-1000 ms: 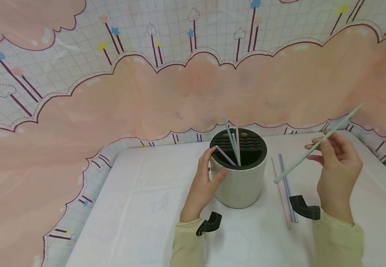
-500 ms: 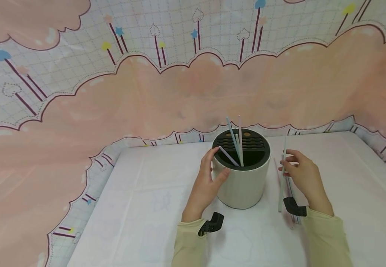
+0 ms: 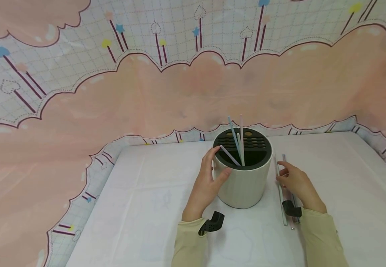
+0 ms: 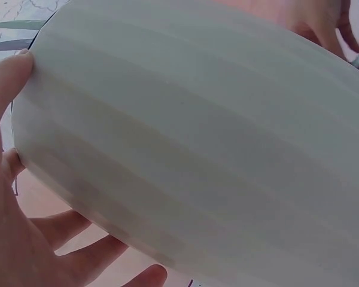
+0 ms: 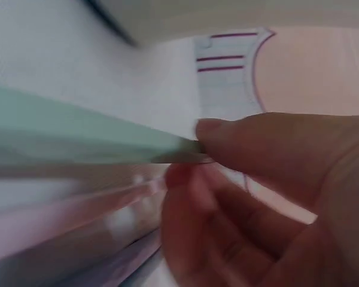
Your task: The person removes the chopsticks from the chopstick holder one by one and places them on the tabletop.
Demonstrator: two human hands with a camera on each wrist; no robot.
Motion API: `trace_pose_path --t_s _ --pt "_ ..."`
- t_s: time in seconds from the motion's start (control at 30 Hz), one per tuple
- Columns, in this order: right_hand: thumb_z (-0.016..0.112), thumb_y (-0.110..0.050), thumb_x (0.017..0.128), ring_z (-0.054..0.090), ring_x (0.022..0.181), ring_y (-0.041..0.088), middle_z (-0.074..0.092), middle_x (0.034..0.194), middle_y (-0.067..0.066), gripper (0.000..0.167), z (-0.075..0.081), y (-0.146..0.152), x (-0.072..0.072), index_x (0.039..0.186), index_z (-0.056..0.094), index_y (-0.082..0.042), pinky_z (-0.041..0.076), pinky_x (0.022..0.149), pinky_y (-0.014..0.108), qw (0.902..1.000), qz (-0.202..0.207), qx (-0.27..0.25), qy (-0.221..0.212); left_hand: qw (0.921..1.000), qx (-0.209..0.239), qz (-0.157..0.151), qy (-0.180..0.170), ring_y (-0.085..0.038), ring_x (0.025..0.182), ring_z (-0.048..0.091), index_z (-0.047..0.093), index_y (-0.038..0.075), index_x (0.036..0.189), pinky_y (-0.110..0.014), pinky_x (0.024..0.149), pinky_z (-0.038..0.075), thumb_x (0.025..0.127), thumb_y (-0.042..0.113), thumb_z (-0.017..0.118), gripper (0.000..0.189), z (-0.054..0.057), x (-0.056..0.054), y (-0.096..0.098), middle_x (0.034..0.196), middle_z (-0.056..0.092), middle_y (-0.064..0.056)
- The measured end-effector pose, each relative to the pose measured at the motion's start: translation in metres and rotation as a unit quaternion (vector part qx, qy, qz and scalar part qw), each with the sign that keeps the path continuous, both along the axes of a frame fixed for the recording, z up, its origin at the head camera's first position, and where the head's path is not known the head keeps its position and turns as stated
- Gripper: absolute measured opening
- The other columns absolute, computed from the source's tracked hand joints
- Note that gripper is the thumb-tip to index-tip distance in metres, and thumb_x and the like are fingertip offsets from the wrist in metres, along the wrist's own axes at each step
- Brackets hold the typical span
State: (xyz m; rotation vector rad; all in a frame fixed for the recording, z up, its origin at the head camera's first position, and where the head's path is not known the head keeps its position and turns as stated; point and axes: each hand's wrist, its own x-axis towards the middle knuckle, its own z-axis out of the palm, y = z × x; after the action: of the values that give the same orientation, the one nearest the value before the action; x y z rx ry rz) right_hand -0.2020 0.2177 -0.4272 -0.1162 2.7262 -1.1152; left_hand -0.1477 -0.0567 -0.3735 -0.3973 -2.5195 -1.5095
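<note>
A cream round utensil holder (image 3: 243, 189) with a black slotted top stands on the white table. Several thin pastel straws (image 3: 240, 142) lean in its front compartment. My left hand (image 3: 204, 185) holds the holder's left side, index finger at the rim and thumb on the front. In the left wrist view, the fingers (image 4: 84, 257) spread along its wall. Right of the holder, my right hand (image 3: 296, 183) pinches a pale green straw (image 5: 66, 128) between thumb and fingertips. That straw lies low, beside pink and purple straws (image 5: 96, 215) on the table, partly hidden by the hand and wrist camera.
The white tabletop (image 3: 139, 200) extends left and right of the holder. Behind it rises a backdrop cloth (image 3: 193, 92) with a peach cloud pattern. A black camera (image 3: 212, 223) sits on the left wrist, another black camera (image 3: 292, 208) on the right.
My right hand has come left and down, turning the green straw from a raised slant to lie along the other straws on the table. The left hand keeps its place on the holder.
</note>
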Motion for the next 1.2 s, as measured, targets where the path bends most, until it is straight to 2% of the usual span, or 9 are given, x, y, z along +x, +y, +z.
trace_pose_path --t_s 0.13,0.37,0.5,0.6,0.77,0.9,0.97,1.07,1.2 --pt "0.060 -0.010 0.082 0.048 0.079 0.025 0.051 0.099 0.018 0.056 -0.008 0.001 -0.001 0.131 0.035 0.003 0.042 0.061 0.033 0.9996 0.001 0.027 -0.009 1.0000 -0.001 0.002 -0.002 -0.010 0.130 0.019 0.016 0.042 0.138 -0.042 0.098 0.032 0.085 0.053 0.049 0.064 0.000 0.000 0.000 0.144 0.012 0.015" --pt "0.058 -0.009 0.082 0.048 0.084 0.032 0.049 0.100 0.024 0.052 -0.006 0.001 -0.001 0.128 0.039 0.006 0.044 0.066 0.042 0.9976 -0.010 0.064 0.024 1.0000 -0.001 0.002 -0.003 -0.010 0.130 0.019 0.015 0.044 0.137 -0.042 0.099 0.031 0.085 0.054 0.048 0.063 -0.001 -0.001 0.000 0.144 0.012 0.015" --pt "0.051 -0.016 0.089 0.048 0.092 0.034 0.048 0.106 0.021 0.046 0.002 0.004 0.001 0.129 0.040 0.001 0.045 0.067 0.044 0.9965 -0.039 0.030 0.067 1.0000 0.000 0.001 -0.002 -0.010 0.130 0.020 0.016 0.044 0.137 -0.042 0.098 0.032 0.085 0.053 0.048 0.062 -0.002 -0.001 0.000 0.144 0.012 0.015" --pt "0.046 -0.023 0.093 0.051 0.092 0.032 0.049 0.107 0.017 0.041 0.013 0.003 0.005 0.128 0.043 -0.003 0.045 0.063 0.039 0.9903 -0.069 -0.012 0.120 1.0000 0.001 0.001 0.000 -0.010 0.130 0.020 0.016 0.044 0.137 -0.042 0.098 0.032 0.085 0.053 0.049 0.062 -0.002 -0.001 0.000 0.144 0.013 0.015" --pt "0.040 -0.038 0.093 0.055 0.081 0.020 0.057 0.101 0.009 0.040 0.027 -0.005 0.010 0.126 0.050 -0.016 0.043 0.057 0.033 0.9690 -0.131 -0.087 0.191 1.0000 0.002 0.002 -0.003 -0.009 0.130 0.020 0.016 0.045 0.137 -0.042 0.099 0.032 0.085 0.054 0.049 0.062 -0.002 -0.001 0.000 0.144 0.013 0.015" --pt "0.042 -0.042 0.091 0.054 0.081 0.011 0.059 0.096 0.001 0.037 0.038 -0.016 0.013 0.120 0.055 -0.023 0.046 0.062 0.022 0.9478 -0.174 -0.145 0.224 1.0000 -0.001 0.003 -0.006 -0.010 0.130 0.020 0.016 0.045 0.136 -0.043 0.099 0.032 0.085 0.054 0.048 0.062 -0.002 -0.002 -0.001 0.144 0.012 0.015" --pt "0.046 -0.038 0.091 0.054 0.082 0.006 0.060 0.095 0.000 0.032 0.047 -0.023 0.017 0.115 0.058 -0.021 0.043 0.066 0.015 0.9329 -0.182 -0.167 0.262 1.0000 -0.001 0.005 -0.006 -0.010 0.130 0.021 0.016 0.045 0.136 -0.042 0.099 0.032 0.085 0.054 0.048 0.062 -0.002 -0.002 0.000 0.144 0.013 0.015" --pt "0.053 -0.022 0.090 0.052 0.084 0.006 0.061 0.094 0.002 0.023 0.058 -0.032 0.022 0.108 0.063 -0.012 0.040 0.072 0.013 0.9046 -0.152 -0.175 0.358 0.9999 0.000 0.007 -0.008 -0.009 0.130 0.021 0.016 0.045 0.136 -0.042 0.099 0.032 0.084 0.055 0.049 0.062 -0.002 -0.002 0.000 0.143 0.013 0.016" --pt "0.060 -0.005 0.083 0.052 0.086 0.011 0.061 0.093 0.006 0.016 0.068 -0.045 0.026 0.098 0.066 -0.004 0.038 0.078 0.013 0.8698 -0.096 -0.145 0.462 0.9999 0.003 0.009 -0.010 -0.009 0.130 0.020 0.016 0.045 0.136 -0.042 0.099 0.031 0.084 0.055 0.049 0.063 -0.002 -0.002 0.001 0.144 0.013 0.016"
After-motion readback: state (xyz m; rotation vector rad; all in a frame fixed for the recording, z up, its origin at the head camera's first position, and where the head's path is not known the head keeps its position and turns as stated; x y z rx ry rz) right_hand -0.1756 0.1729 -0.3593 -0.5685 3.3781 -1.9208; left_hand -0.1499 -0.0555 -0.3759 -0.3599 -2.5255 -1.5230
